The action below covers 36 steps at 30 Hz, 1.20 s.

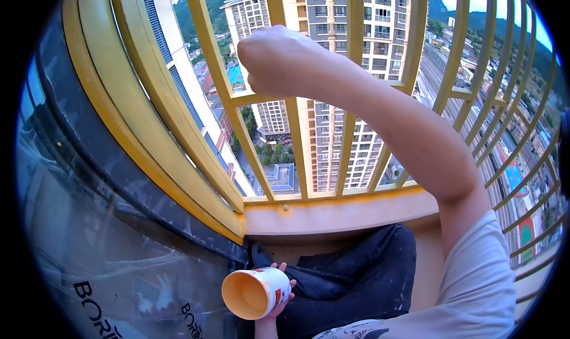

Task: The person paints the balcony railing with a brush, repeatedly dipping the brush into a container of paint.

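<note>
In my left hand [282,288] is a white paper cup [276,288] with orange print, its mouth tilted toward me. The cup's inside looks yellowish-orange, and no level of contents can be made out. My fingers curl round its far side. My right hand [270,60] is raised in a closed fist in front of the upper part of a yellow metal railing [290,143]. Whatever the fist holds, if anything, is hidden behind the fingers. The fist overlaps an upright bar and lies just above a short crossbar; whether it touches them I cannot tell.
Wide yellow posts [142,101] rise at the left beside a dark-framed glass pane [136,262] with film and lettering. A pale ledge [344,213] with orange smears runs under the bars. My bent legs [356,273] are close below. Tall buildings stand far down outside.
</note>
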Tool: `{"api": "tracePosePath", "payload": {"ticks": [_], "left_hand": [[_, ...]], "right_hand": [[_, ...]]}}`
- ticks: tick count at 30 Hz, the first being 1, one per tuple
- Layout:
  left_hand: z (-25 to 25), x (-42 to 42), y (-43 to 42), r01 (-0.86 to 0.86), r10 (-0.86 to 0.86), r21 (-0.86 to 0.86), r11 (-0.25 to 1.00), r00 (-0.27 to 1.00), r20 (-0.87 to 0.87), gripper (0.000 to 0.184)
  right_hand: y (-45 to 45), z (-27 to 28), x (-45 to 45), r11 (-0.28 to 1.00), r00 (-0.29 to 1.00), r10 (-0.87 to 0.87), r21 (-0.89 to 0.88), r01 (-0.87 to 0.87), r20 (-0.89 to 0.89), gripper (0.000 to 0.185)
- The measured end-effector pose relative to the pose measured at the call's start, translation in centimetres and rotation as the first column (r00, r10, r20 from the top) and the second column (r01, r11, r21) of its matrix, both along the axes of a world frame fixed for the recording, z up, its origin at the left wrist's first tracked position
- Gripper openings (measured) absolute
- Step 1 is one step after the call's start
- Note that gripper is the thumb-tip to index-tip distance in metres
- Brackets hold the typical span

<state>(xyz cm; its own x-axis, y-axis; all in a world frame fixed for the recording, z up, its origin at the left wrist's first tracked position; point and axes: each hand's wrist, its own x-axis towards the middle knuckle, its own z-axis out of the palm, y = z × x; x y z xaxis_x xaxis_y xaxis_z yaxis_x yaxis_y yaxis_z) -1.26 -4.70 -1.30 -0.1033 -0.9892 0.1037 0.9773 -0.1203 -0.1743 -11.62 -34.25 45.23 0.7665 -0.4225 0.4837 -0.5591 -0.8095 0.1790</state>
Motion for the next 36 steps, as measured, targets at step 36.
{"api": "tracePosePath", "payload": {"ticks": [36], "left_hand": [[-0.4, 0.4, -0.3, 0.005, -0.005, 0.001, 1.000, 0.999, 0.042, 0.092]], "right_hand": [[-0.1, -1.7, -1.0, 0.984, 0.996, 0.083, -0.159, -0.084, -0.012, 0.012]]}}
